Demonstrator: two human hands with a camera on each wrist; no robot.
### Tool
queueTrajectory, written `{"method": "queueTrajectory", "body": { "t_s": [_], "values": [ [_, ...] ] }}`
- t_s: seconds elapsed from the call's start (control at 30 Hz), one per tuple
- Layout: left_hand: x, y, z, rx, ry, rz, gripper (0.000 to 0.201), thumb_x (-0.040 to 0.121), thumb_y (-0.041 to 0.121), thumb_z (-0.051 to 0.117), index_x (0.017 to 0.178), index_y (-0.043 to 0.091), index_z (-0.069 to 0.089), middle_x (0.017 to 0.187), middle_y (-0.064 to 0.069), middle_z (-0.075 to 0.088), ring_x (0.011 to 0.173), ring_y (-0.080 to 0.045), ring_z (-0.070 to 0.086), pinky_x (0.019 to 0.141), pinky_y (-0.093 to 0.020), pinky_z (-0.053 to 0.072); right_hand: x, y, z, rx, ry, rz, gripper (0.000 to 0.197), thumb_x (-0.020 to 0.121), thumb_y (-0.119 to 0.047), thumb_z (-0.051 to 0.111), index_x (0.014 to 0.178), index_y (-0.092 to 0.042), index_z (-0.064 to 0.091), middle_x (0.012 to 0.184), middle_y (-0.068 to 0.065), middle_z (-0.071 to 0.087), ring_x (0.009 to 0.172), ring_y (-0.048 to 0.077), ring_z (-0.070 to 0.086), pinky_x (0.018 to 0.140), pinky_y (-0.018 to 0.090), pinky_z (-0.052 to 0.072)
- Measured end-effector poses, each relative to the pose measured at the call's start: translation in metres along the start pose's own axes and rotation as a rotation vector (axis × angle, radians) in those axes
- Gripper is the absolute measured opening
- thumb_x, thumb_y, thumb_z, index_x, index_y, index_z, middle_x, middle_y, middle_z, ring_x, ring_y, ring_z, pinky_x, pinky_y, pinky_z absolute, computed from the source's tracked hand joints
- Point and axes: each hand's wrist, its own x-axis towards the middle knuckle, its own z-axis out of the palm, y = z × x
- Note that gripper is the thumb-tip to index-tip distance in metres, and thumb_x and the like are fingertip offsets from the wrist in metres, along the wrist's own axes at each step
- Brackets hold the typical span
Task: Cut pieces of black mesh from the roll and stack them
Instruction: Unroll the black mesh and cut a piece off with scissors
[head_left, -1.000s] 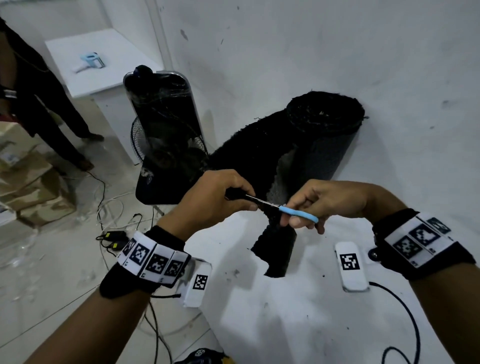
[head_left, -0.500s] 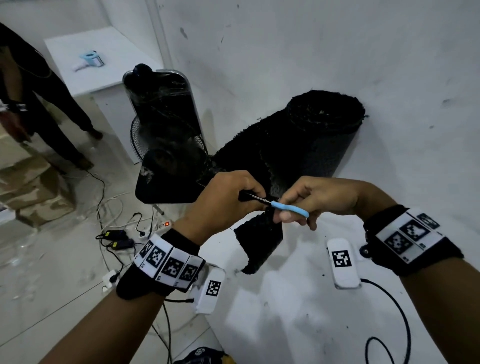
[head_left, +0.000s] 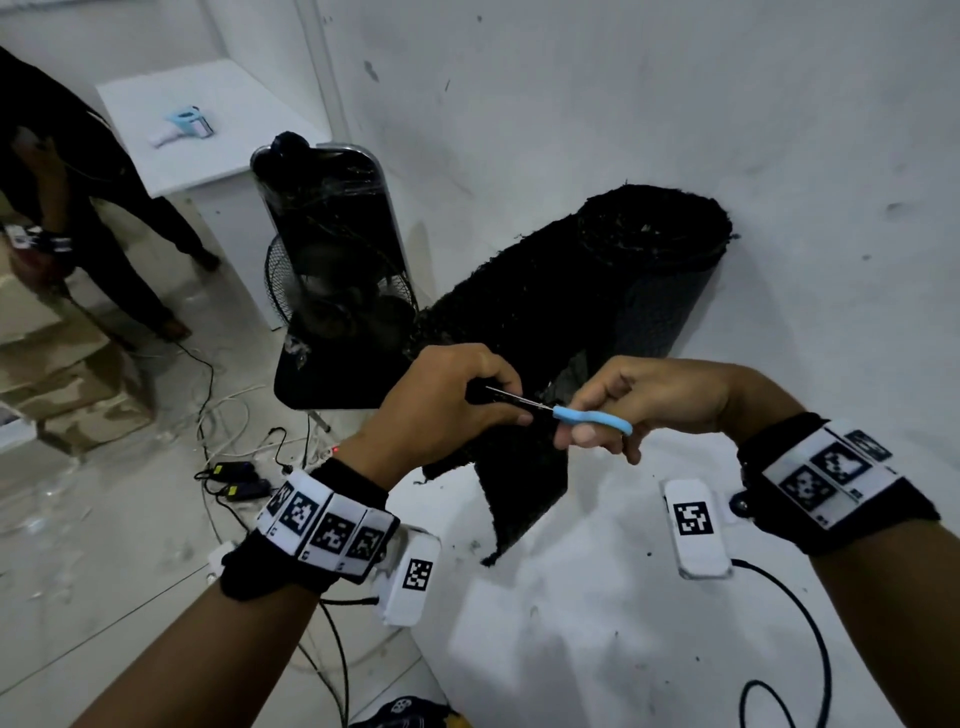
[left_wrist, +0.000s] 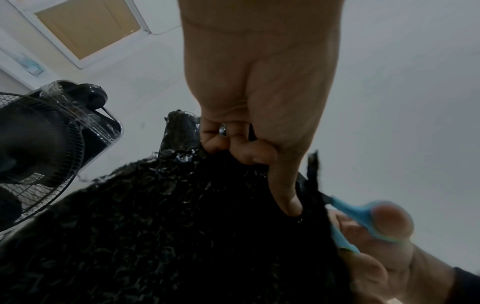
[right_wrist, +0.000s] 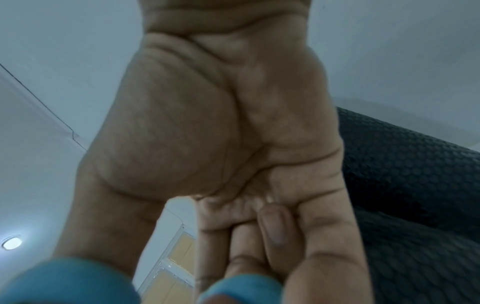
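Tabletop (head_left: 597, 649), white and scuffed, meets a white wall; black mesh roll (head_left: 649, 270) lies far, its loose end pinched by the left hand (head_left: 447, 405). Right hand (head_left: 654, 400) grips blue-handled scissors (head_left: 587, 417). Fan (head_left: 332, 280) stands left beyond the edge.

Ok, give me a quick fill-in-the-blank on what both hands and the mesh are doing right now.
1. The right hand holds scissors whose handles are ____ in colour.
2. The left hand grips the black ____ beside the blades.
3. The mesh roll leans against the ____.
4. Left of the roll stands a black ____.

Missing words: blue; mesh; wall; fan
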Motion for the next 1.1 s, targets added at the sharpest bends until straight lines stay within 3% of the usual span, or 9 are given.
{"method": "queueTrajectory", "body": {
  "t_s": [0.17,0.37,0.47,0.6,0.73,0.83,0.9,1.03,1.1],
  "values": [
    [-0.001,-0.001,0.001,-0.025,0.012,-0.005,0.02,0.071,0.029,0.089,0.08,0.021,0.072,0.081,0.009,0.066,0.075,-0.012,0.063,0.067,-0.037,0.053,0.001,0.005,0.002,-0.021,0.01,-0.037,0.029,0.08,-0.027,0.075,0.103,-0.01,0.077,0.07,0.0,0.058,0.064,0.009,0.054,0.058,0.023,0.051],
    [-0.002,0.003,0.002,-0.052,0.035,0.005,0.019,0.071,0.024,0.089,0.078,0.018,0.072,0.08,0.009,0.067,0.07,-0.013,0.065,0.063,-0.034,0.054,0.003,-0.003,0.004,-0.011,-0.007,-0.028,0.045,0.073,-0.04,0.076,0.105,-0.009,0.076,0.066,-0.002,0.055,0.066,0.009,0.054,0.059,0.024,0.051],
    [0.0,0.003,0.002,-0.054,0.064,0.019,0.019,0.071,0.023,0.09,0.079,0.017,0.073,0.079,0.009,0.067,0.07,-0.013,0.067,0.064,-0.033,0.055,0.003,-0.004,0.004,-0.031,0.0,-0.038,0.036,0.076,-0.034,0.076,0.104,-0.011,0.076,0.067,-0.005,0.06,0.064,0.008,0.056,0.058,0.024,0.051],
    [0.0,0.001,0.002,-0.031,0.099,0.038,0.022,0.07,0.026,0.09,0.083,0.016,0.075,0.081,0.009,0.069,0.074,-0.012,0.067,0.068,-0.039,0.056,0.006,-0.005,0.004,0.001,0.008,-0.033,0.04,0.076,-0.038,0.076,0.105,-0.01,0.076,0.066,-0.002,0.056,0.065,0.008,0.055,0.058,0.024,0.05],
    [-0.003,-0.002,-0.008,-0.044,0.017,0.028,0.038,0.066,0.035,0.091,0.097,0.019,0.076,0.092,0.009,0.07,0.082,-0.012,0.068,0.07,-0.039,0.058,0.002,0.001,0.001,-0.026,0.031,-0.046,0.028,0.081,-0.025,0.073,0.104,-0.01,0.076,0.068,-0.002,0.059,0.065,0.009,0.056,0.056,0.024,0.051],
    [-0.004,0.0,-0.015,-0.094,-0.053,-0.041,0.036,0.072,0.026,0.089,0.104,0.017,0.075,0.093,0.005,0.069,0.066,-0.01,0.067,0.054,-0.036,0.058,-0.001,0.002,-0.002,-0.045,0.015,-0.045,0.029,0.082,-0.022,0.071,0.106,-0.006,0.074,0.067,-0.005,0.06,0.063,0.007,0.056,0.056,0.024,0.05],
    [-0.003,0.002,-0.017,-0.119,-0.066,-0.07,0.032,0.074,0.025,0.088,0.102,0.017,0.074,0.09,0.004,0.069,0.059,-0.013,0.066,0.05,-0.034,0.057,-0.002,0.001,-0.002,-0.053,0.006,-0.043,0.03,0.082,-0.022,0.071,0.107,-0.005,0.074,0.067,-0.005,0.061,0.064,0.006,0.057,0.057,0.024,0.05],
    [-0.002,0.0,-0.026,-0.063,-0.104,-0.021,0.031,0.074,0.037,0.086,0.1,0.023,0.075,0.097,0.008,0.069,0.087,-0.013,0.069,0.072,-0.038,0.06,-0.005,0.0,-0.002,-0.059,-0.004,-0.033,0.028,0.083,-0.023,0.071,0.106,-0.008,0.075,0.074,-0.002,0.065,0.067,0.007,0.06,0.058,0.024,0.051],
    [0.0,0.001,-0.029,-0.051,-0.151,-0.033,0.023,0.078,0.032,0.085,0.098,0.024,0.076,0.096,0.009,0.069,0.09,-0.011,0.068,0.076,-0.038,0.059,-0.006,0.001,-0.002,-0.05,-0.016,-0.029,0.026,0.082,-0.025,0.073,0.104,-0.012,0.077,0.074,-0.001,0.064,0.065,0.007,0.057,0.058,0.025,0.052]
  ]
}}
